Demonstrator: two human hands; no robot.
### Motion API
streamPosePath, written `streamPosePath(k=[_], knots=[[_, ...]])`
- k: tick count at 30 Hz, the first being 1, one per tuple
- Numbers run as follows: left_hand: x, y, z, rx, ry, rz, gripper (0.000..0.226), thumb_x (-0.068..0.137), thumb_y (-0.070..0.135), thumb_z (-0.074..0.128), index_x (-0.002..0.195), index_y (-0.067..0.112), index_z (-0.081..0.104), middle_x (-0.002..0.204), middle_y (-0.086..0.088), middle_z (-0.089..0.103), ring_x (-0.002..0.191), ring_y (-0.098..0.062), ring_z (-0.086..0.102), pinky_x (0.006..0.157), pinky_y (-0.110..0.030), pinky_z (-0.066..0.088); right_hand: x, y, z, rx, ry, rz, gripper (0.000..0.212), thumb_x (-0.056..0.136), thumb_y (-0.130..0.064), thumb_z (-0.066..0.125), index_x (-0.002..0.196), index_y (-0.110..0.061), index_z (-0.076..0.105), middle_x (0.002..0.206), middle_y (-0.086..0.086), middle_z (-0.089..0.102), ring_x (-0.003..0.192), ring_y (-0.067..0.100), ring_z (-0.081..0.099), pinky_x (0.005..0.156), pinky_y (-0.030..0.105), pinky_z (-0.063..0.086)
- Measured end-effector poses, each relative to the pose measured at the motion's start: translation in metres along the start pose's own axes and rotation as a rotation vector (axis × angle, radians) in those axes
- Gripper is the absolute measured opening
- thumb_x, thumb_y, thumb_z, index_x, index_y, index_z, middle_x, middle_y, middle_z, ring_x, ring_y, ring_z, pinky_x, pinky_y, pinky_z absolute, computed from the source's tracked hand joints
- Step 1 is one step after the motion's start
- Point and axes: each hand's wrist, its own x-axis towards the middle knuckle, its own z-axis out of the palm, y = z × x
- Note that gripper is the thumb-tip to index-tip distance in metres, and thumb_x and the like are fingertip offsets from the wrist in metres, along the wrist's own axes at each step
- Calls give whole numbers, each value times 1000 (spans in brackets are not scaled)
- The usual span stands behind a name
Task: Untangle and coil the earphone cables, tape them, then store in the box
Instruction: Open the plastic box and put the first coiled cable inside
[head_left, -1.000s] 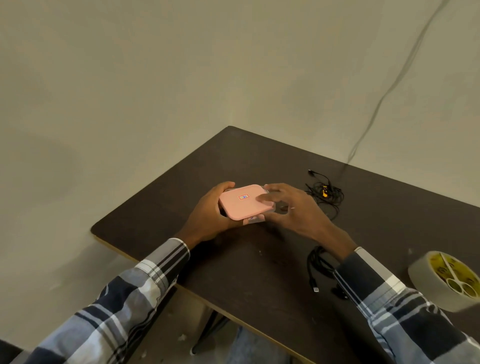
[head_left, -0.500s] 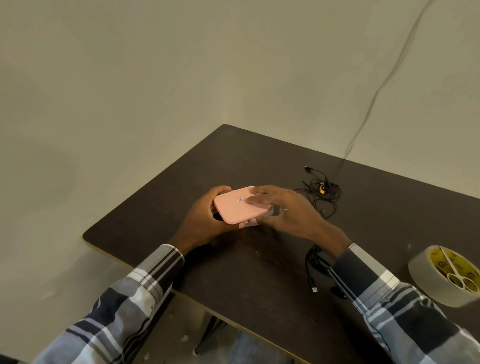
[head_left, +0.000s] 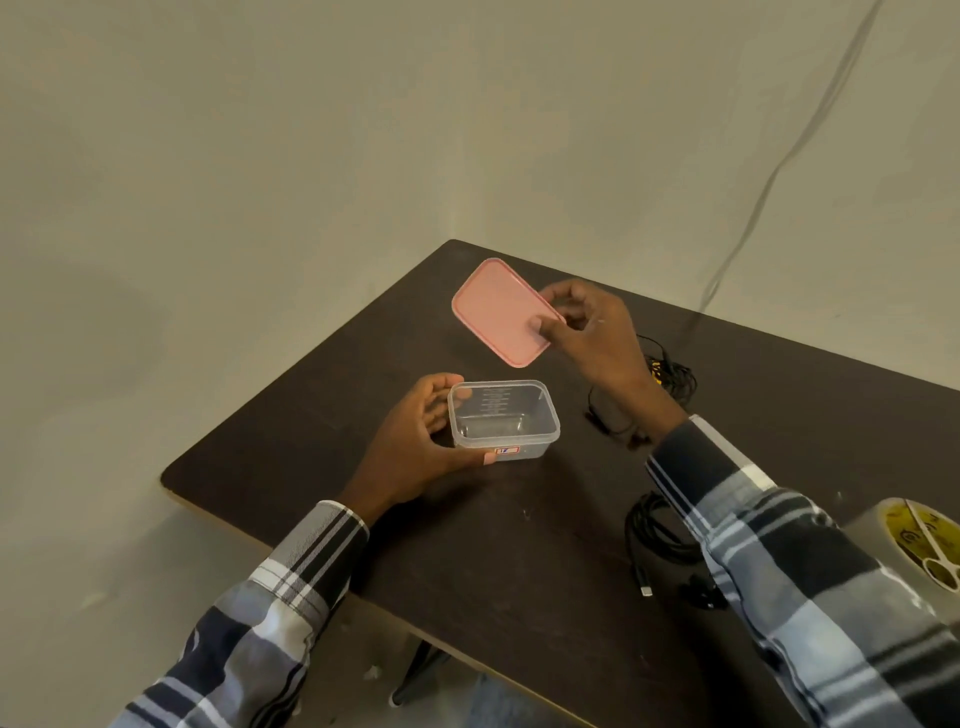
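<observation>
The right hand (head_left: 592, 332) is pinching the pink lid (head_left: 498, 312) above and behind the box (head_left: 504, 421). The left hand (head_left: 421, 441) is gripping the box, sitting open on the bench (head_left: 519, 545); cables (head_left: 670, 374) are lying right of it.

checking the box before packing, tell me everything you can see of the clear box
The clear box is a small rectangular tub of see-through plastic with rounded corners and a raised rim, open and empty. It stands upright on the dark table. Faint moulded text shows on its floor, and a red-and-blue sticker on its near wall. The left hand grips its left side.
</observation>
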Motion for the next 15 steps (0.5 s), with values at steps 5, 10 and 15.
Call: streamPosePath(k=[5, 10, 15], knots=[[-5, -1, -2, 76, 21, 34, 91, 67, 31, 90, 143, 25, 40, 145, 6, 52, 126, -9, 54, 105, -28, 47, 15, 21, 24, 66, -186, 131, 18, 95, -5, 65, 111, -3, 74, 100, 9, 74, 84, 13, 64, 64, 16, 52], [-9, -2, -3, 166, 53, 67, 91, 69, 43, 86, 145, 28, 39, 145, 5, 48, 119, -6, 53, 93, -13, 45, 16, 35, 37, 3, -348, 198, 16, 96, -9, 64, 107, -3, 75, 95, 3, 73, 82, 6, 66, 65, 12, 52], [-10, 1, -2, 239, 43, 48, 92, 69, 47, 84, 145, 28, 38, 146, 0, 47, 122, -13, 52, 100, -29, 50, 15, 37, 45, -174, -364, 132, 17, 92, -17, 72, 104, -6, 76, 102, 8, 75, 91, 19, 69, 81, 26, 56]])
